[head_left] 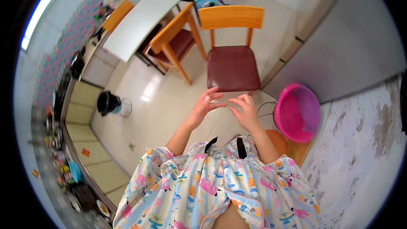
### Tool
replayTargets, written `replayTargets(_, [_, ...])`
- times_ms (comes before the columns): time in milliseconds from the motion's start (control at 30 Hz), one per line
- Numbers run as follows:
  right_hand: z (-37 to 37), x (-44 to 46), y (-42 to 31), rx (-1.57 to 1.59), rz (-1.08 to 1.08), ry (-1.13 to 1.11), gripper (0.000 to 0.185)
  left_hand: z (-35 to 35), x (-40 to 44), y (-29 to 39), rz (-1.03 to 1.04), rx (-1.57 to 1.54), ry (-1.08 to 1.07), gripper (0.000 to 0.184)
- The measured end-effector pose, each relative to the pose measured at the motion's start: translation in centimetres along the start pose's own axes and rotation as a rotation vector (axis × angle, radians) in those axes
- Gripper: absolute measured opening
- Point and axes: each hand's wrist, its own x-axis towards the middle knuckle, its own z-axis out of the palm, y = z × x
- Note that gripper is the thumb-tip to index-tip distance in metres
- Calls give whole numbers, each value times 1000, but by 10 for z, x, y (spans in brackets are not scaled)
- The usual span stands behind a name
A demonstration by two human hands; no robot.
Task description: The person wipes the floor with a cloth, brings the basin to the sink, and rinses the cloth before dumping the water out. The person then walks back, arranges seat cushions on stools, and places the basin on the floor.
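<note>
Both hands are raised in front of the body, close together, fingertips pointing toward each other with a small gap between. My left hand [203, 109] has its fingers spread and nothing in it. My right hand [245, 111] is bent at the fingers, which stand apart, and holds nothing. Just beyond the hands is a wooden chair with a dark red seat [233, 68]. A patterned garment [216, 186] with two black straps [241, 148] covers the body below the hands.
A second chair [171, 42] stands at a white table [142, 25]. To the right are a pink tub [296, 112] and a grey panel [339, 38]. A black-lined bin [108, 103] sits near the cabinets [91, 148] and cluttered counter on the left.
</note>
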Motion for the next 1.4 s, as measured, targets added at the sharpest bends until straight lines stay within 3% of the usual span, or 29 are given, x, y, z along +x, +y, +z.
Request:
replayTargets(400, [266, 11, -154, 205, -151, -527, 4, -187, -268, 43, 127, -138, 585, 75])
replayTargets(567, [356, 14, -212, 231, -153, -672, 5, -246, -348, 40, 167, -133, 922, 59])
replayTargets(800, [454, 56, -253, 294, -185, -785, 4, -353, -396, 10, 164, 204, 1444, 37])
replayTargets(1067, [602, 157, -268, 283, -247, -908, 7, -479, -399, 49, 105, 212, 1578, 31])
replayTargets(1400, [847, 290, -308, 289, -279, -1013, 12, -628, -413, 117, -8, 110, 1823, 27])
